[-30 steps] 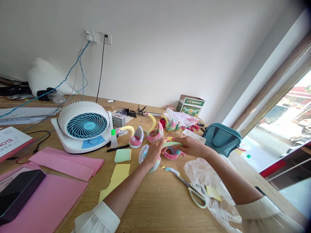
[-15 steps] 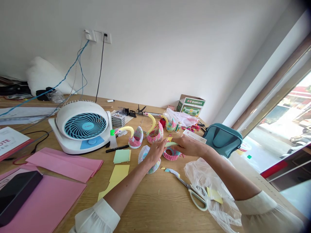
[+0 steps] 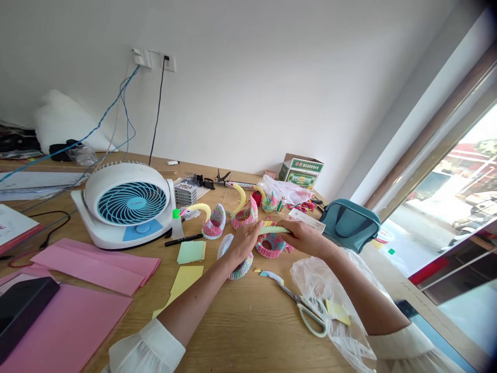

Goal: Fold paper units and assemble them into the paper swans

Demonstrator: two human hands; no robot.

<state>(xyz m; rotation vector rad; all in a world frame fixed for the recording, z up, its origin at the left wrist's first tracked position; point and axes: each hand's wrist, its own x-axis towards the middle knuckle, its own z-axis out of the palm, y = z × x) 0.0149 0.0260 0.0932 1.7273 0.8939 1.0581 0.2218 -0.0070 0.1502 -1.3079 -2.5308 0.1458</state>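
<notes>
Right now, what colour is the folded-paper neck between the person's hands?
The folded-paper neck is yellow-green, shown best in the head view.

Folded-paper swan neck (image 3: 274, 230): matt, ribbed paper. Desk (image 3: 233, 331): smooth light wood, visible grain. 9 o'clock: fan (image 3: 124, 207), glossy white plastic. 3 o'clock: teal bag (image 3: 349, 226), smooth, low sheen. 4 o'clock: plastic bag (image 3: 330, 305), thin, clear, crinkled. 5 o'clock: scissors (image 3: 306, 313), metal blades, plastic handles.

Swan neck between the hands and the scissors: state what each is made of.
The swan neck looks like folded paper, matte, with fine ridges of stacked pieces. The scissors seem to be metal-bladed, by their sheen, with smooth pale green plastic handles.
</notes>
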